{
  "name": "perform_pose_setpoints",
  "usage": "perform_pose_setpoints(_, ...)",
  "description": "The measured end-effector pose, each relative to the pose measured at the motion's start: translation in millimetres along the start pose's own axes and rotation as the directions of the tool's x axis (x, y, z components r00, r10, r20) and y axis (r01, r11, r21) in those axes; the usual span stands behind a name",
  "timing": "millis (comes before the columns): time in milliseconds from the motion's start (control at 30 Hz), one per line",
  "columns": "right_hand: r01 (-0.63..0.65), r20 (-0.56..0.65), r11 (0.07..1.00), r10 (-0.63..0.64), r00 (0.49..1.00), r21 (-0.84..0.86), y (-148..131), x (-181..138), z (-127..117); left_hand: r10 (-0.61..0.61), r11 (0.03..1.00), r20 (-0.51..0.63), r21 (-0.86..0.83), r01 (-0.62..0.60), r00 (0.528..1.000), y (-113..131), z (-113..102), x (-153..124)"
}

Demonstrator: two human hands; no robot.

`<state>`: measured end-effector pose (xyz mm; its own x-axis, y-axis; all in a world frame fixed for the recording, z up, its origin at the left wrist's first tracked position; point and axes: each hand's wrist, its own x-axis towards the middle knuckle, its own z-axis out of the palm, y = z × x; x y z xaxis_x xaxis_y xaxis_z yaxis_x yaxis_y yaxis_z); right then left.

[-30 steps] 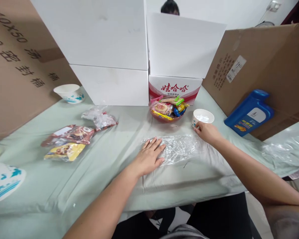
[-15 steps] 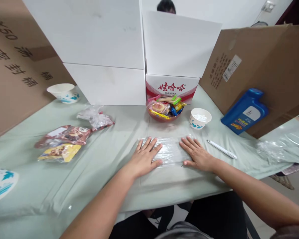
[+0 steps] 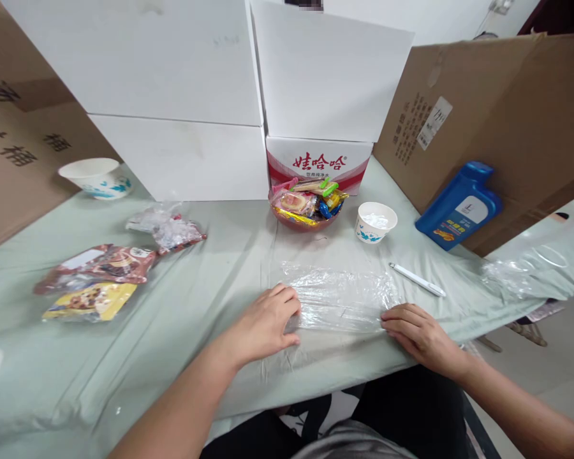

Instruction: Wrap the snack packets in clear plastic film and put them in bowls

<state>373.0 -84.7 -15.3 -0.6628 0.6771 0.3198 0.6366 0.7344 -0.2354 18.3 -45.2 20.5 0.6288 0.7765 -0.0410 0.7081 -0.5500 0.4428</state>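
A clear plastic bag [image 3: 339, 296] lies flat and wrinkled on the pale green tablecloth in front of me. At its left end is my left hand [image 3: 268, 319], its fingers bent over the plastic and the thumb held apart from them. My right hand [image 3: 423, 335] is closed at the bag's lower right corner, fingers together on the edge; its thumb is hidden. Just beyond the right hand lies a white pen-like stick [image 3: 417, 279]. Behind the bag stand a brown bowl [image 3: 303, 224] of wrapped snacks and a paper cup [image 3: 375, 223] with white contents.
Snack packets [image 3: 100, 274] and a crumpled plastic-wrapped bundle [image 3: 169, 229] lie on the left. A paper bowl [image 3: 98, 178] stands behind them. White boxes [image 3: 182, 159] line the back. A blue bottle [image 3: 459, 207] leans by a cardboard box [image 3: 497, 121]. More clear plastic [image 3: 511, 274] lies right.
Both hands have gone from lying flat with spread fingers to bent fingers at the bag's ends. They are farther apart and nearer me, and more of the bag shows.
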Motion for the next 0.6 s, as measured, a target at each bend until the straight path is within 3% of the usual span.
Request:
perform_pose_setpoints(167,-0.087,-0.106,0.995,0.091,0.990,0.037,-1.0,2.6,-6.6,0.059,0.998,-0.048,0.006,-0.059,0.997,-3.0,1.9,0.5)
perform_pose_setpoints(300,-0.160,-0.099,0.986,0.164,0.981,0.053,3.0,5.3,-8.0,0.075,0.997,-0.071,-0.016,-0.076,0.995,-3.5,-3.2,-1.9)
perform_pose_setpoints(467,-0.283,-0.052,0.953,0.290,0.956,0.104,2.7,7.7,-8.2,-0.162,0.973,-0.004,-0.168,0.159,0.987,-5.8,-19.3,-6.8)
perform_pose_setpoints(600,-0.389,-0.063,0.917,0.394,0.917,0.086,5.3,17.1,-5.3,-0.282,0.952,-0.074,-0.146,0.269,0.957,-12.5,-14.9,-1.4)
